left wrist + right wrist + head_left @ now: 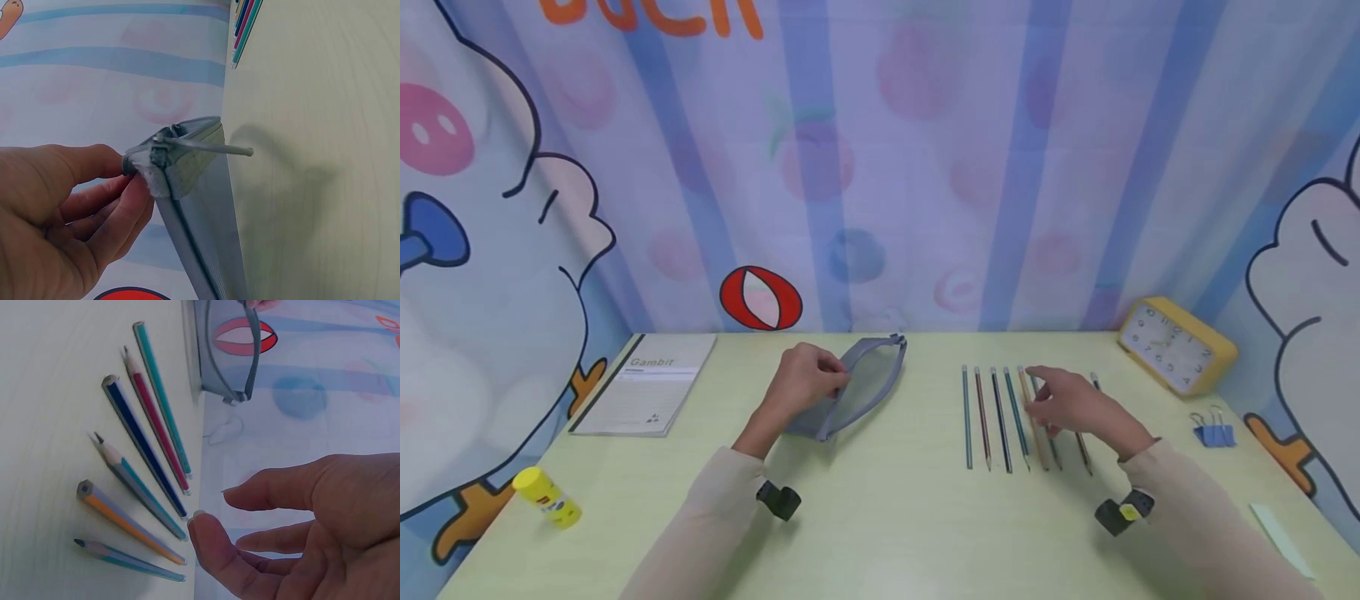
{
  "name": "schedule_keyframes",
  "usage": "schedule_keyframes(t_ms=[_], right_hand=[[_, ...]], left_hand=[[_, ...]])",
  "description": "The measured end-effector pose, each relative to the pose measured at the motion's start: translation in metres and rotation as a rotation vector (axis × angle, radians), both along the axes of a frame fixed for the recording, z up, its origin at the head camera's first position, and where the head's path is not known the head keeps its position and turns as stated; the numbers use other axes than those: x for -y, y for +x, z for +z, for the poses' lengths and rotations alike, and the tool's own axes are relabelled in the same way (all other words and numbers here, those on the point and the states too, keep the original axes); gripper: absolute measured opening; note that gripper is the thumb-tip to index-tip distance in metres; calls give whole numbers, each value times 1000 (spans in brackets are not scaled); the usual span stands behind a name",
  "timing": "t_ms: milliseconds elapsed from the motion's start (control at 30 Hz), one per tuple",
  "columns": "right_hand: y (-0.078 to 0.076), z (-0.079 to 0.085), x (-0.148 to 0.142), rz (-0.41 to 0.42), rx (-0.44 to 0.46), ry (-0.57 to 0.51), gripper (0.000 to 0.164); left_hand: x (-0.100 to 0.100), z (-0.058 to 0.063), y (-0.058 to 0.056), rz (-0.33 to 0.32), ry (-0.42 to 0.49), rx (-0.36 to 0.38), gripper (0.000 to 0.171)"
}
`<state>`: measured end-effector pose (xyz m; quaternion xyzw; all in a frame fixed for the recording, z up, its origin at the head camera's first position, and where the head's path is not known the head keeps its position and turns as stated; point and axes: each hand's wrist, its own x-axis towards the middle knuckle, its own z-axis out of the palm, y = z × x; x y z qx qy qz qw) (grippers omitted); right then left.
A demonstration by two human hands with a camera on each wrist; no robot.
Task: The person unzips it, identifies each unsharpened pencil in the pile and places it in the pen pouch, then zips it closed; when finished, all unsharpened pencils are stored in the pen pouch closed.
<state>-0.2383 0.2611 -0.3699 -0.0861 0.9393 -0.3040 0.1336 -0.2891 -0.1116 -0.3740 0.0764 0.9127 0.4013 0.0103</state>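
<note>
A grey zippered pencil case (808, 421) stands on the table with its mouth spread apart. My left hand (805, 379) pinches one edge of it between thumb and fingers; in the left wrist view the zipper end and a thin pull (209, 147) show close to the fingertips. Several pencils lie side by side to the right, among them a dark blue pencil (140, 440), a red pencil (156, 422) and an orange pencil (131, 525). Over the right part of this row hovers my right hand (1078, 406), its thumb and index finger apart with nothing between them.
A notebook (643, 387) lies at the back left, and a yellow glue stick (547, 497) at the front left. To the right are a yellow clock (1176, 346), blue binder clips (1213, 432) and a pale green paper slip (1281, 540). A printed curtain (917, 167) hangs behind the table.
</note>
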Motion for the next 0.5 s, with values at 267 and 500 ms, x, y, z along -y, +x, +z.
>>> schedule_keyframes(t_ms=[267, 500], right_hand=[[-15, -13, 2, -20, -3, 91, 73], [-28, -22, 10, -67, 11, 190, 71]], left_hand=[[0, 0, 0, -3, -3, -5, 13], [-1, 0, -1, 8, -6, -1, 12]])
